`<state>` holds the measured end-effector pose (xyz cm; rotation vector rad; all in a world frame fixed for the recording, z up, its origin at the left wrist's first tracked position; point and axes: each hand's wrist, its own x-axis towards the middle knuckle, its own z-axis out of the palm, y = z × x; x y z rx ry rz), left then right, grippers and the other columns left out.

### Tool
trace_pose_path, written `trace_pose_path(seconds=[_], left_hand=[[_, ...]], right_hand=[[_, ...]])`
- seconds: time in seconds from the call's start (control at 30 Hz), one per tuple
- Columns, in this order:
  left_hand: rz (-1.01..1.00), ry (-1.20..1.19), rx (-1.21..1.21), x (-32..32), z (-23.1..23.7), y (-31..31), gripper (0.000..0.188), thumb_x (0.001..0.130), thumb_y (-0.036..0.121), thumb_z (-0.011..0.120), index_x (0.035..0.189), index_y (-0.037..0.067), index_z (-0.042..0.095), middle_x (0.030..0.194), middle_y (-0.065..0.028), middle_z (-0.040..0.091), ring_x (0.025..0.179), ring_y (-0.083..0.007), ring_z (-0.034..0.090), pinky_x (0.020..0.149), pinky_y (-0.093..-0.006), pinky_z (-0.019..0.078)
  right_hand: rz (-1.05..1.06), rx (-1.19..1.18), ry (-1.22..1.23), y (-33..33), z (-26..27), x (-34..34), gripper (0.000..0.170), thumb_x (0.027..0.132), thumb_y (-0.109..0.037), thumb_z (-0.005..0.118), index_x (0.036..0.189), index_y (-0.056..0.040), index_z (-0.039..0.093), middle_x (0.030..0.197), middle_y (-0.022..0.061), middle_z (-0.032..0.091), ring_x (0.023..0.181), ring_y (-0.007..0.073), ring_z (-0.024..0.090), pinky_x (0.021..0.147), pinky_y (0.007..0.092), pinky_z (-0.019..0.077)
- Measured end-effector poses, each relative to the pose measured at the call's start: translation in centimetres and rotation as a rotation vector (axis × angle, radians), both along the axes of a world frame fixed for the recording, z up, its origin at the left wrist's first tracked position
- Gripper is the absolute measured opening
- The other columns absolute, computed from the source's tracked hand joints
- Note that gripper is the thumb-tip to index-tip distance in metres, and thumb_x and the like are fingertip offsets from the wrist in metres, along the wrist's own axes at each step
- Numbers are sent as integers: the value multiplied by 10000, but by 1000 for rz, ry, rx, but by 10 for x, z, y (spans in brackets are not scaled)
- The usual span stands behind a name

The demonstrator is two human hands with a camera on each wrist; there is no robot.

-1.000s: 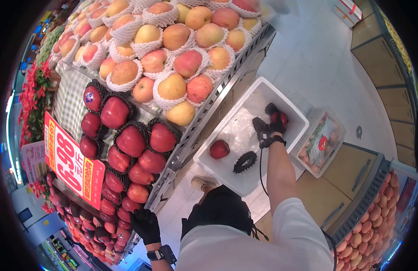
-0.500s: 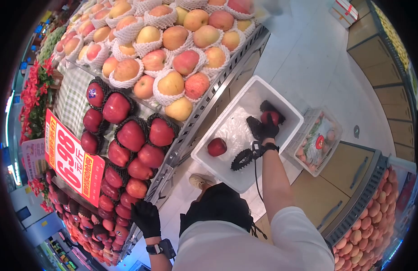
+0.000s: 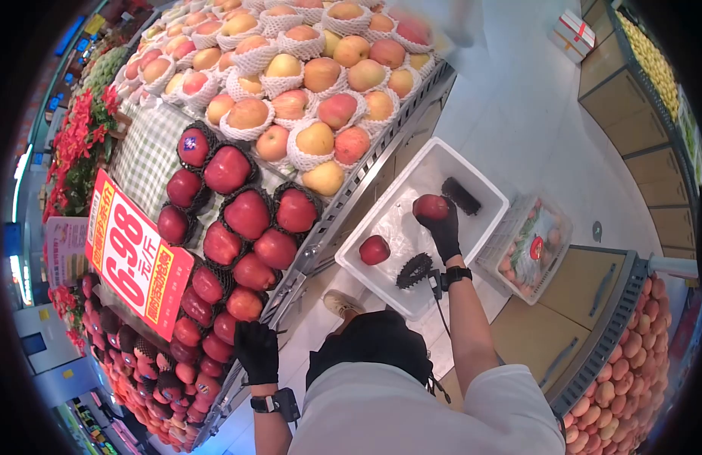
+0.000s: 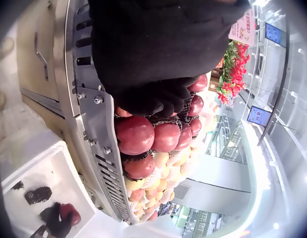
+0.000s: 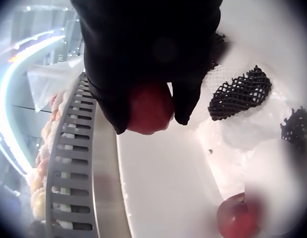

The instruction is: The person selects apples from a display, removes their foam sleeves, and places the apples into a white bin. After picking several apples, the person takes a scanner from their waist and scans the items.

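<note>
My gloved right hand (image 3: 444, 233) grips a dark red apple (image 3: 430, 207) over a white foam box (image 3: 389, 216). From the right wrist, thumb and fingers show on either side of the fruit, which is bare of netting. Another red apple (image 3: 374, 249) lies in the box. One black foam net (image 3: 462, 196) lies at the box's far end, and a second net (image 3: 414, 271) is close to the near end. My gloved left hand (image 3: 256, 353) is at the display's edge beside the red apples (image 4: 135, 135), fingers loosely bent and holding nothing.
Netted red apples (image 3: 246, 214) and paler apples in white nets (image 3: 314, 138) fill the sloping display on the left, with a red price sign (image 3: 139, 258) among them. A clear crate (image 3: 533, 243) stands right of the box, beside a wooden cabinet (image 3: 571, 296).
The right hand has drawn the apple away from its black net and moved it leftward over the box; the net stays at the far end. The left hand stays by the display's edge.
</note>
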<state>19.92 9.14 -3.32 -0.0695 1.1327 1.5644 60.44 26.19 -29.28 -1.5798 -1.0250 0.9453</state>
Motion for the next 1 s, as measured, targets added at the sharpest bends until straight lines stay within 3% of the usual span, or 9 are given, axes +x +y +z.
trace_pose_path(seconds=[0.03,0.13,0.4,0.53,0.6,0.67,0.8,0.9,1.0], left_hand=[[-38,-19,34,-6,-3,-2,252,985,286,417,755,185,445,690,14,417,629,-138,428,587,-290,363],[-96,-87,96,-23,-13,-4,226,982,252,400,774,174,444,725,-2,431,661,-151,448,599,-294,372],[-306,-39,229,-59,-14,17,264,999,299,432,774,163,458,686,20,414,653,-132,446,623,-289,378],[-404,42,161,-54,-4,25,183,983,262,477,929,97,535,832,-29,547,755,-155,549,673,-298,454],[-531,213,218,-51,0,28,218,971,253,507,1032,51,561,952,-67,609,841,-176,602,742,-304,501],[-572,254,250,-42,17,35,258,958,217,534,1132,27,524,1048,-106,609,921,-205,616,819,-323,512],[-689,321,301,-42,18,45,478,900,130,624,1315,23,413,1247,-160,549,1091,-241,594,947,-350,493],[-762,715,347,-38,21,44,640,846,100,690,1386,47,351,1299,-166,505,1141,-236,561,958,-354,484],[-714,925,261,-41,26,43,747,797,95,733,1421,56,324,1316,-162,494,1172,-226,536,959,-352,478]], right_hand=[[57,-6,37,-2,22,-5,783,650,-154,864,1293,-19,439,1210,132,543,1045,252,589,764,366,582],[177,-110,743,-9,84,-25,701,736,-183,810,1301,3,439,1223,149,537,1079,287,581,801,434,590],[421,-61,969,-22,155,-69,653,897,-420,620,1271,81,432,1182,181,556,1051,301,610,918,483,527],[498,-152,1135,-25,201,-102,624,872,-294,682,1332,36,421,1248,160,552,1116,299,581,982,462,479],[606,-122,795,-35,240,-129,624,870,-291,685,1339,26,421,1241,141,559,1112,272,583,975,431,483],[622,-209,1116,-34,217,-156,631,859,-296,701,1340,10,432,1221,103,571,1095,224,590,953,371,493],[777,-267,800,-46,233,-215,575,858,-284,697,1319,-28,469,1194,66,576,1086,157,563,940,313,469],[839,-160,535,-52,242,-252,578,862,-302,688,1322,-29,468,1191,68,572,1098,156,542,940,305,454],[867,-159,526,-56,250,-273,537,918,-322,610,1338,-27,455,1203,67,564,1105,152,533,940,295,448]])
